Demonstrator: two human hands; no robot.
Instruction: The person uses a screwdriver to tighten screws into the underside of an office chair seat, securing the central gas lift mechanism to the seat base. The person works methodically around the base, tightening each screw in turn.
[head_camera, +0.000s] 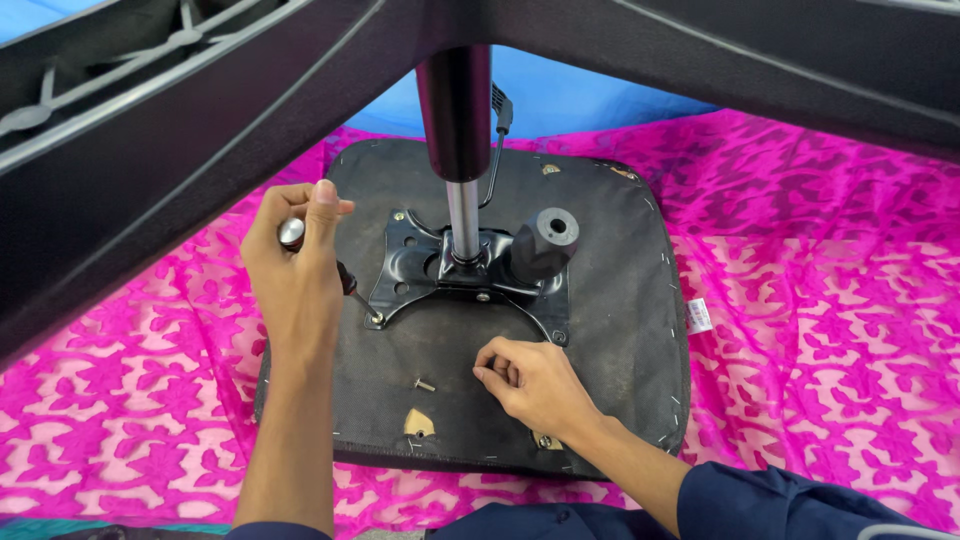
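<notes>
Your left hand (295, 270) fingers grip a screwdriver (345, 282) on the metal plate's (415, 265) corner screw, your right hand (530, 380) fingers pinch together, one loose screw (424, 384) lying just beside them.

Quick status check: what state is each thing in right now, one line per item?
Left hand: gripping the screwdriver, tip at a plate corner screw.
Right hand: fingers pinched, resting on seat underside.
Loose screw: lying free on seat.
Mounting plate: on seat.

Left hand (298, 262) raised, grip closed, thumb up; right hand (532, 378) low, fingers curled, pinching.
</notes>
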